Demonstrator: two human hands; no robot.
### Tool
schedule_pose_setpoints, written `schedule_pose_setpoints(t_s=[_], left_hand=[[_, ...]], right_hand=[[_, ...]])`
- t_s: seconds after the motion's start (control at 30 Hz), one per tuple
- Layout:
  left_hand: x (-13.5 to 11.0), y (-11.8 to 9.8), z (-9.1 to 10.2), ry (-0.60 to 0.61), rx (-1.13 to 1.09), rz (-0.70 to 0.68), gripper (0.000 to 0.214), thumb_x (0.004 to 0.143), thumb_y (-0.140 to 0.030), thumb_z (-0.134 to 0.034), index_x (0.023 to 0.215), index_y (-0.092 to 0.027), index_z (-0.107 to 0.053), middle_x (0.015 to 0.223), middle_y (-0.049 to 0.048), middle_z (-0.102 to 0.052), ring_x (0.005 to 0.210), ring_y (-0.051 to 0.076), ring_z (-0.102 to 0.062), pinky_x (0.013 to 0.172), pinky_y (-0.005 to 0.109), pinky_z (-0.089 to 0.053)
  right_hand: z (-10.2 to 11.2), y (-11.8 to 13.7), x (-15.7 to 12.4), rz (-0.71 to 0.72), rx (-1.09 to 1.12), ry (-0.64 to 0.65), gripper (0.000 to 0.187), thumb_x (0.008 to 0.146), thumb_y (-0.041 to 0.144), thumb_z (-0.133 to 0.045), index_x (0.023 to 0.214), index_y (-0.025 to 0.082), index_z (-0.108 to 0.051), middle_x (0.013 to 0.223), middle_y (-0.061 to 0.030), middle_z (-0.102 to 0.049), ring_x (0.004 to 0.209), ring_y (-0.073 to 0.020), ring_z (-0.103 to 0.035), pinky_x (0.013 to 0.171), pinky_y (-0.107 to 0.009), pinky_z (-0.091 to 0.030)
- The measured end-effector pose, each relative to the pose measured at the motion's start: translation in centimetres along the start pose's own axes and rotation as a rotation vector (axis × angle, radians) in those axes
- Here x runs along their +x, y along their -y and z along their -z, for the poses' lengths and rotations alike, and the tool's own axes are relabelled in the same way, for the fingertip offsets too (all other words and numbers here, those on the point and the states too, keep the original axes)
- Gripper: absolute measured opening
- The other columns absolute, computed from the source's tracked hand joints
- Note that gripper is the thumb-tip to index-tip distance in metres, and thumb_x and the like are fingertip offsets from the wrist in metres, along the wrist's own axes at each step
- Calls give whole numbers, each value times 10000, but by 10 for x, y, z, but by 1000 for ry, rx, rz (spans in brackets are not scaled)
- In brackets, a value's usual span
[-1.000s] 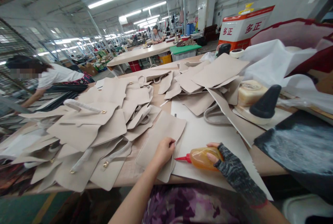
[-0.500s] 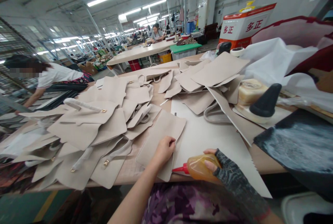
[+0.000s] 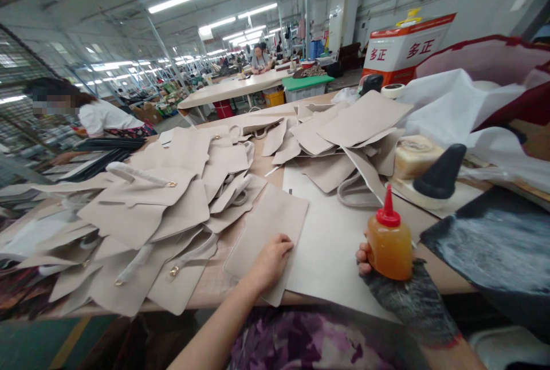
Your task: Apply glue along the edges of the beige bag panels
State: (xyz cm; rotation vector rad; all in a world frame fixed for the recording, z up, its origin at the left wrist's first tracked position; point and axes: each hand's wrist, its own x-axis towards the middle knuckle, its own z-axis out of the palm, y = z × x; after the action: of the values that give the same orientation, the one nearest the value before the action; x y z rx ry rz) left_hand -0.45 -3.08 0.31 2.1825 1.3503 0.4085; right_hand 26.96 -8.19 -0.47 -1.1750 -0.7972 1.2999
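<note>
A beige leather-like panel (image 3: pixel 270 224) lies flat at the table's near edge. My left hand (image 3: pixel 271 261), bare, rests on it with curled fingers pinching its right edge. Off to the right, my right hand (image 3: pixel 389 292) wears a grey fingerless glove and grips a squeeze bottle (image 3: pixel 390 248) of amber liquid. The bottle stands upright in the hand, its red nozzle pointing up, apart from the panel. Between the two hands spreads a pale sheet (image 3: pixel 326 250), partly beneath the panel.
Beige bag pieces with handles (image 3: pixel 141 204) are heaped on the left. More beige panels (image 3: pixel 361 121) are piled at the back right. A black cone-shaped object (image 3: pixel 442 172), a dark whitish-smeared board (image 3: pixel 494 238) and a red-and-white can (image 3: pixel 404 49) sit rightward. A co-worker (image 3: pixel 98 112) bends at far left.
My right hand has moved right, away from the panel's edge, and turned the bottle from lying sideways to nozzle-up. My left hand stays on the panel's edge. The co-worker at left has straightened slightly.
</note>
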Motion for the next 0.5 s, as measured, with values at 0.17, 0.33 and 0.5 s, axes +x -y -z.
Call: schedule_pose_setpoints(t_s=[0.17, 0.33, 0.5], left_hand=[[-26, 2, -10, 85, 172, -146, 370, 902, -153, -393, 1233, -193, -555, 1318, 78, -542, 1208, 210, -480, 1058, 352, -359], [-30, 25, 16, -104, 257, -125, 319, 877, -162, -442, 1153, -208, -595, 1351, 75, -515, 1283, 213, -412, 1095, 387, -313], [-2, 57, 62, -491, 147, 337, 591, 759, -283, -619, 1301, -127, -441, 1291, 170, -528, 1245, 311, -443, 1026, 480, -357]], right_hand=[[-18, -4, -4, -300, 631, 29, 352, 797, 505, -458, 998, 262, -613, 875, -69, -680, 678, -191, -608, 492, -294, -463], [-11, 0, -7, -163, 267, 21, 419, 776, 608, -473, 966, 262, -615, 998, -112, -682, 843, -279, -653, 635, -420, -541], [11, -2, 17, 93, -199, -75, 478, 606, 467, -729, 1001, 239, -582, 998, -93, -669, 882, -312, -637, 826, -495, -515]])
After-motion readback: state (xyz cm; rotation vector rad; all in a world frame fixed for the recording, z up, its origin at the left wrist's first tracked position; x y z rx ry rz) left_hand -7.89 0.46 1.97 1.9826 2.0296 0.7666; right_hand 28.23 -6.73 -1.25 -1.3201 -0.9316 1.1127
